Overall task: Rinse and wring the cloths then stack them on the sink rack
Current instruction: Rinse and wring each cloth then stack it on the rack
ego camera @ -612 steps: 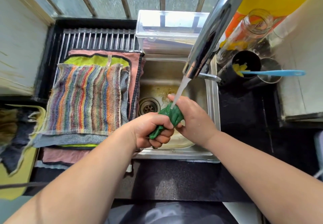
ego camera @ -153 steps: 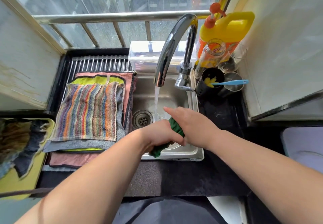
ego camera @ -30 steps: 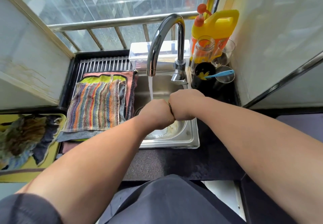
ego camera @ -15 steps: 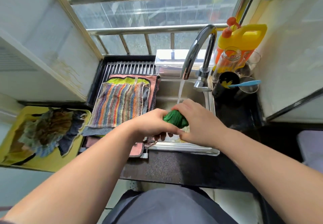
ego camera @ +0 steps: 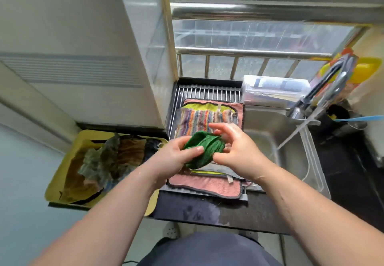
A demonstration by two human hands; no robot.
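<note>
Far left on the surface, the yellow tray [ego camera: 97, 133] holds a heap of cloths [ego camera: 104, 161] waiting. Our left hand [ego camera: 176, 157] grips the bunched green cloth [ego camera: 204, 149] above the stacked cloths [ego camera: 197, 118] on the sink rack [ego camera: 207, 93], and our right hand [ego camera: 234, 151] pinches its other end. Wringing looks done, we judge; next we must open it flat and lay it squarely on top. Rightward, the tap [ego camera: 328, 80] runs into the sink [ego camera: 261, 120].
</note>
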